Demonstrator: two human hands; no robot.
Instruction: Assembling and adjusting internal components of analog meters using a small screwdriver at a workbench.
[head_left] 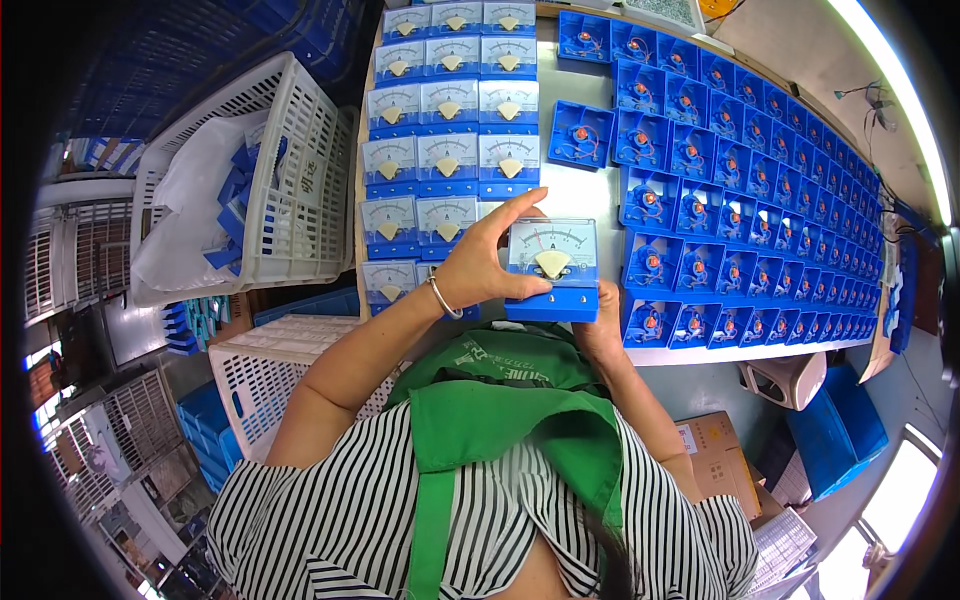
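A blue ammeter (552, 262) with a clear front, a white dial and a cream fan-shaped piece is held up before me at the table's near edge. My left hand (484, 262) grips it from the left, thumb across the lower front and index finger stretched over the top. The fingers of my right hand (603, 325) close on its lower right corner, partly hidden by the blue base. Rows of similar finished-looking meters (448, 157) stand just left of it. To the right lie many open blue housings (655, 200) with orange-red coils and wires inside.
A white slatted crate (305, 190) with a plastic liner and blue parts stands at the left; another white crate (262, 362) is below it. At right are a beige stool (790, 380), a blue bin (838, 430) and a cardboard box (718, 462).
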